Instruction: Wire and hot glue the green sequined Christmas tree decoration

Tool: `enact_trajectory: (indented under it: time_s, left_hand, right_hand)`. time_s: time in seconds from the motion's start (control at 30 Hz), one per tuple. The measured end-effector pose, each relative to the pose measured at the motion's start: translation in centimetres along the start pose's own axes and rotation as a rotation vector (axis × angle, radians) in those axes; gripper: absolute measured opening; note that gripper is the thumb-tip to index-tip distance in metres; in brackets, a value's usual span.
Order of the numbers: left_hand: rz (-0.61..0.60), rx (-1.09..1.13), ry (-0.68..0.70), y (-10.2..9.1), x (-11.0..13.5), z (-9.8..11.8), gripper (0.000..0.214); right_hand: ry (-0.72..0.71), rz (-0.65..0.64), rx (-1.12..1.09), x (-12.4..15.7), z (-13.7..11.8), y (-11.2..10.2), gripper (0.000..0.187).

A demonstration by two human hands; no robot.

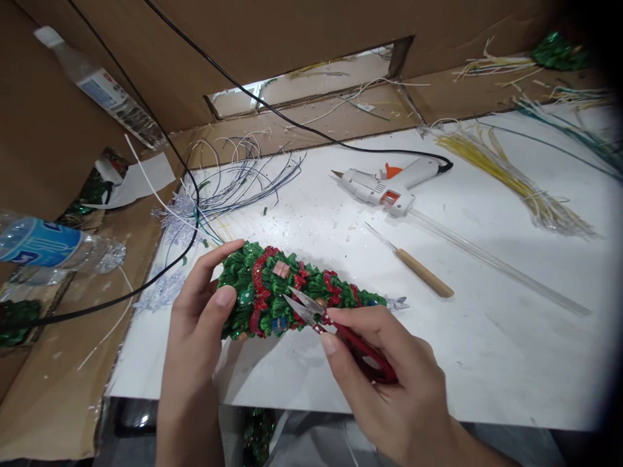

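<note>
A small green Christmas tree ornament (311, 285) with red garlands and little painted gifts lies on its side above the white board. My left hand (202, 311) grips its wide base end, thumb on the near face and fingers behind, partly hidden. In my right hand (389, 370) are red-handled thread snips (360, 344), held between thumb and fingers. Their two pointed blades are apart and lie over the middle of the tree, close to a red garland; whether they touch it I cannot tell. The tree's silvery star tip (400, 303) points right.
A white glue gun (374, 185) with a long glue stick lies beyond the tree, near a wooden-handled awl (423, 272). Wire bundles (511, 181) spread at right and back left. Plastic bottles (63, 246) lie at left. A black cable (292, 123) crosses the area, with cardboard walls behind.
</note>
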State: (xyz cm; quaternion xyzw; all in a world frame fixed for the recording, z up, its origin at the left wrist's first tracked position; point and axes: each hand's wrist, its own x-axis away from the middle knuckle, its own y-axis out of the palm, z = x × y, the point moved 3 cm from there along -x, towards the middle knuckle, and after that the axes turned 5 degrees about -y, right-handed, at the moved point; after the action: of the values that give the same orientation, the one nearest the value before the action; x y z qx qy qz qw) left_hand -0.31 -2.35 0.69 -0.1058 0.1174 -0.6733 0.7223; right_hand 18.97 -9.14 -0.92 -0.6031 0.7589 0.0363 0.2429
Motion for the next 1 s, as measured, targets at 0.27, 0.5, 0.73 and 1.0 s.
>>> enact_trajectory:
  time_s: [0.27,0.5,0.73,1.0]
  left_hand:
    - [0.000,0.061,-0.039,0.09,0.17,-0.46,0.040]
    - [-0.040,0.118,-0.037,0.25,0.26,-0.33,0.038]
    - [-0.049,0.097,-0.034,0.19,0.21,-0.23,0.039]
    - [-0.057,0.109,-0.031,0.33,0.01,-0.35,0.038]
  right_hand:
    - [0.019,-0.001,-0.029,0.13,0.21,0.07,0.016]
    - [0.052,0.040,-0.059,0.24,0.26,0.21,0.012]
    - [0.051,0.033,-0.042,0.18,0.28,0.15,0.012]
    - [0.026,0.001,-0.014,0.22,0.43,0.02,0.014]
